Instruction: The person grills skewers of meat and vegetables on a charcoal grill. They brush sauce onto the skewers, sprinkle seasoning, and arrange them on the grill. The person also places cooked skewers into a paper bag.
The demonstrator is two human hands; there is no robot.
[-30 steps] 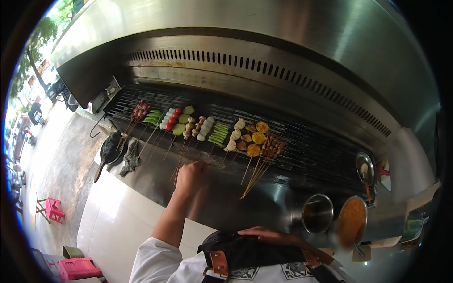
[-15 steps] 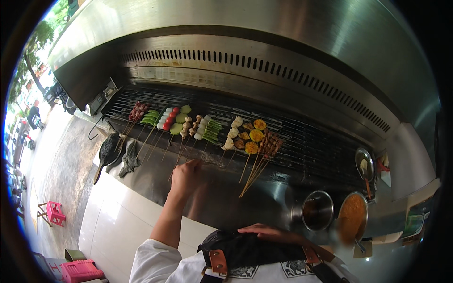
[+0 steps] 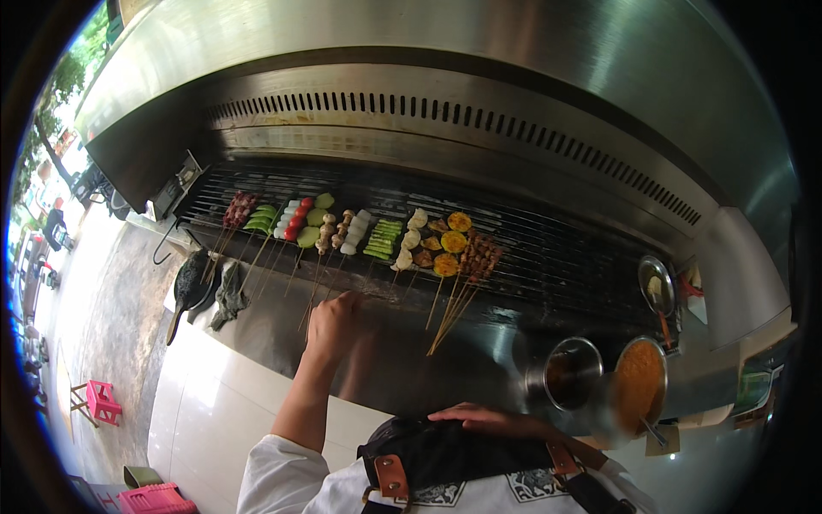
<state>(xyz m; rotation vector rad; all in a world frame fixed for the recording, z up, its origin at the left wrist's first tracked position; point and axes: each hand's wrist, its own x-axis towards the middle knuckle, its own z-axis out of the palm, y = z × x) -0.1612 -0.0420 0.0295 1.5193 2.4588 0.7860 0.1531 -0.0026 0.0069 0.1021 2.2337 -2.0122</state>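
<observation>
Locate green skewers (image 3: 382,239) on grill (image 3: 565,278), near the middle of the food row, between white-piece skewers (image 3: 355,231) on the left and pale, lumpy skewers (image 3: 411,240) on the right. Note food portion over the bars, bare sticks toward the front ledge.

Left hand (image 3: 334,323): at the front ledge, knuckles up, fingers curled closed, apparently on the stick ends of the green skewers. Exact pinch hidden behind the knuckles; cannot tell the number of sticks inside. Right hand (image 3: 484,418): flat against black apron (image 3: 428,437), fingers extended, nothing visible in grasp.

Handling, by judgement: expect very light weight, with thin, stiff sticks and crisp, fairly firm green pieces. Allow for softening with heat and for slipperiness if oiled. Take hold only at the bare stick ends, between thumb and fingertips, well clear of the hot bars. Roll evenly, without jerking; avoid bending the sticks or splitting pieces. Avoid snagging the close-set mushroom skewers (image 3: 327,233).
</observation>
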